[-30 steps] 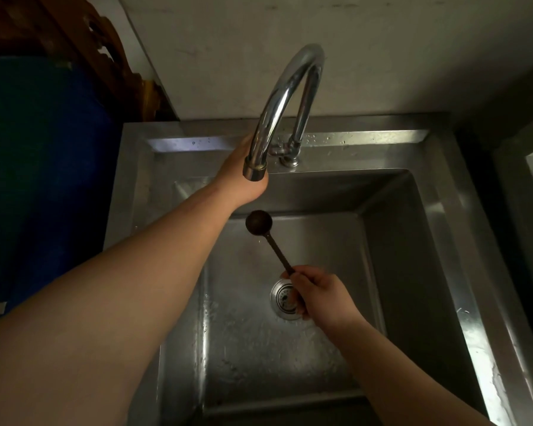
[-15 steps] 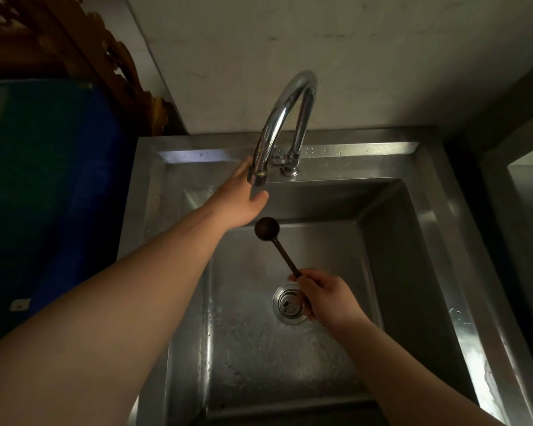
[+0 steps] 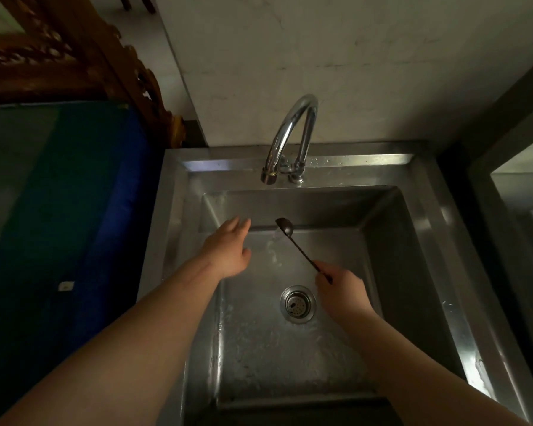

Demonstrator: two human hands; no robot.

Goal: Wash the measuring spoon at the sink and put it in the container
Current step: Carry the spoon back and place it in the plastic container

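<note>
A dark measuring spoon [image 3: 293,241] with a long thin handle is held over the steel sink [image 3: 443,241], its bowl up and away from me, below the curved chrome tap [image 3: 290,130]. A thin stream of water runs down just left of the spoon's bowl. My right hand [image 3: 340,287] is closed on the handle's end. Left of the spoon, my left hand [image 3: 228,250] hovers over the basin with its fingers apart and nothing in it. No container is in view.
The round drain strainer [image 3: 298,303] sits in the wet basin floor below my right hand. A blue and green surface [image 3: 74,195] lies left of the sink, with carved brown wood [image 3: 105,56] behind it. A dark ledge [image 3: 520,179] borders the right.
My left hand has come away from the tap spout and dropped to the left of the spoon. Water now runs. The view has pulled back and tilted up.
</note>
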